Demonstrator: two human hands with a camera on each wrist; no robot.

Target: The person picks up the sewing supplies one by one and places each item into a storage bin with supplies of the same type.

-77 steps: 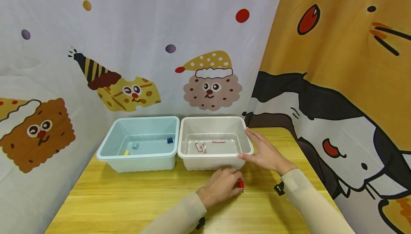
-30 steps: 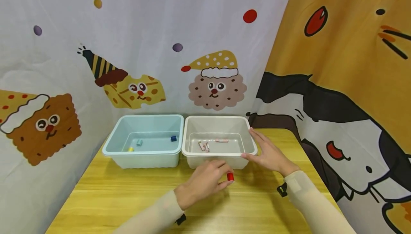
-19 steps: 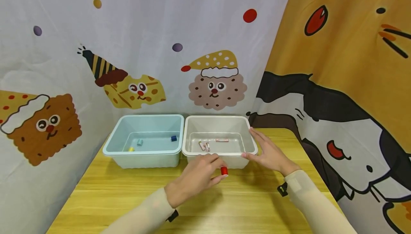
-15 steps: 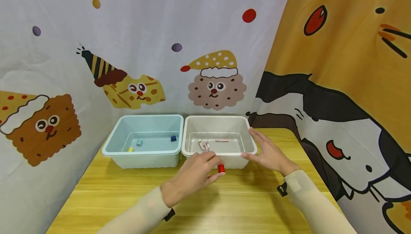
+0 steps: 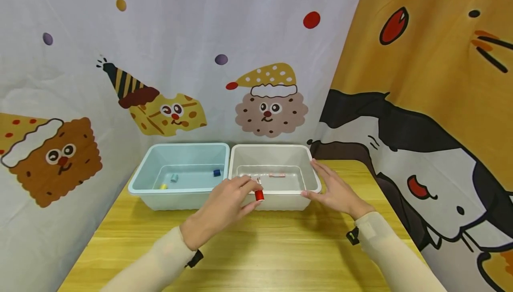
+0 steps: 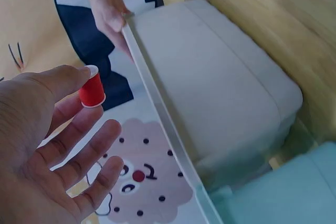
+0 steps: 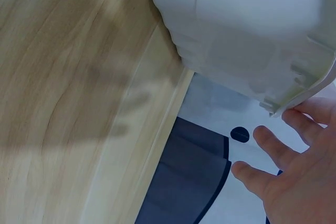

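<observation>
My left hand (image 5: 222, 203) pinches a small red spool of thread (image 5: 259, 195) between its thumb and fingertips. In the left wrist view the white ends of the spool (image 6: 92, 87) show, and the other fingers are spread apart. The left hand is raised in front of the white bin (image 5: 280, 193), overlapping its front rim in the head view. My right hand (image 5: 334, 192) rests with spread fingers at the right front corner of this bin; in the right wrist view its fingertips (image 7: 291, 116) touch the rim. Inside lie several small pink-and-white pieces (image 5: 277, 175), partly hidden by the left hand.
Left of the white bin, rim to rim, stands a light blue bin (image 5: 176, 192). It holds a dark blue spool (image 5: 217, 173), a light blue spool (image 5: 174, 178) and a small yellow item (image 5: 163, 186). A printed curtain (image 5: 172, 51) hangs behind the wooden table (image 5: 256, 256).
The left hand has lifted the red spool from the table by the white bin and carried it up and to the left. The right hand has stayed on the bin's corner.
</observation>
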